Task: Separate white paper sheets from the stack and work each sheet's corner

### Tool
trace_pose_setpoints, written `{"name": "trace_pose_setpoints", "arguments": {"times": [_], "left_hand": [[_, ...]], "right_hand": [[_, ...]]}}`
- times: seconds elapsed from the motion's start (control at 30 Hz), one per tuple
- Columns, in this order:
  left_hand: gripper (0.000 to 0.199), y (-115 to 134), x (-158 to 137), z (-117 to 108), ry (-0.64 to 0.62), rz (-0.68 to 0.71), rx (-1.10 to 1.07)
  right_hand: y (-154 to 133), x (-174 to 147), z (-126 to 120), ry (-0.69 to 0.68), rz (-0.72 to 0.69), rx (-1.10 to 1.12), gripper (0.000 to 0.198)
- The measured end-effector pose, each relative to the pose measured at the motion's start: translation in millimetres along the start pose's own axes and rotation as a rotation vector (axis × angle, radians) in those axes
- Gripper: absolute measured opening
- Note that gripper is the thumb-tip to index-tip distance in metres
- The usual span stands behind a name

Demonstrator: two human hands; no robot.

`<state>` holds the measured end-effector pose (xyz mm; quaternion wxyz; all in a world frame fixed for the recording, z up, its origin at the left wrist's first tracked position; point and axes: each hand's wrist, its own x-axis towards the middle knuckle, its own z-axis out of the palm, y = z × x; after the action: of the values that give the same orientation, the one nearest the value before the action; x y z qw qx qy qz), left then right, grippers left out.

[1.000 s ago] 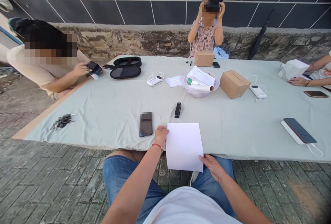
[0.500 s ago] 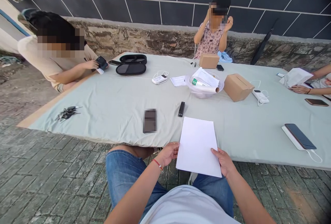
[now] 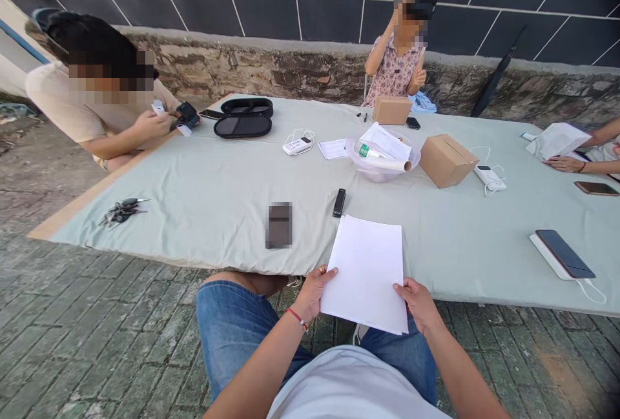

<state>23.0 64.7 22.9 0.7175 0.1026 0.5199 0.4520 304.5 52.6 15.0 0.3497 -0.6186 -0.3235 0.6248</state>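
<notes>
Several white sheets of paper [image 3: 364, 270] lie between my hands, slightly fanned so a second edge shows at the top left and lower right. My left hand [image 3: 314, 290] pinches their left edge, thumb on top. At the right edge my right hand [image 3: 417, 303] grips them the same way, fingers hidden beneath. The far part of the sheets is over the table, the near part over my lap. A black stapler [image 3: 340, 203] lies just beyond their top left corner. Left of it is a dark, blurred rectangular object [image 3: 279, 225].
Keys [image 3: 123, 211] lie on the cloth-covered table [image 3: 194, 206] at left. Beyond are an open black case [image 3: 243, 119], a bowl [image 3: 382, 172] of papers, a cardboard box [image 3: 448, 159] and a phone on a white power bank [image 3: 562, 255]. Three other people sit around the table.
The sheets have turned slightly and spread, showing a second edge. My left thumb now lies over the left edge. The person at left has raised a small white item; the person opposite lowered one hand.
</notes>
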Motion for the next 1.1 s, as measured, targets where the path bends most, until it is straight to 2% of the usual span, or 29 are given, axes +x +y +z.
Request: {"name": "trace_pose_setpoints", "arguments": {"times": [0.1,0.17,0.33,0.43,0.6,0.7,0.8,0.97,1.1], "left_hand": [[0.036,4,-1,-6,-0.077,-0.096,-0.024],[0.031,3,0,-11,-0.072,-0.115,-0.002],[0.027,-7,-1,-21,0.003,-0.106,0.077],[0.031,-13,-3,-25,-0.009,-0.068,0.057],[0.033,-21,-3,-20,0.036,-0.003,0.004],[0.032,-23,-2,-14,0.104,0.017,-0.010],[0.036,-23,-4,-9,0.134,-0.024,-0.056],[0.033,-24,-11,-12,-0.037,-0.250,-0.229],[0.033,-32,-14,-16,-0.061,-0.308,-0.203]], "right_hand": [[-3,1,1,-0.060,-0.027,-0.041,0.032],[-3,3,-1,-0.067,-0.046,-0.096,0.033],[0,11,-19,0.090,-0.123,-0.257,0.028],[0,11,-35,0.126,-0.079,-0.158,0.025],[-7,7,-52,0.077,0.067,0.115,0.029],[-10,6,-49,0.086,0.091,0.135,0.033],[-9,4,-38,0.060,0.083,0.105,0.033],[-1,-3,-20,-0.049,0.053,-0.048,0.028],[3,-8,-19,-0.033,-0.001,-0.232,0.024]]}}
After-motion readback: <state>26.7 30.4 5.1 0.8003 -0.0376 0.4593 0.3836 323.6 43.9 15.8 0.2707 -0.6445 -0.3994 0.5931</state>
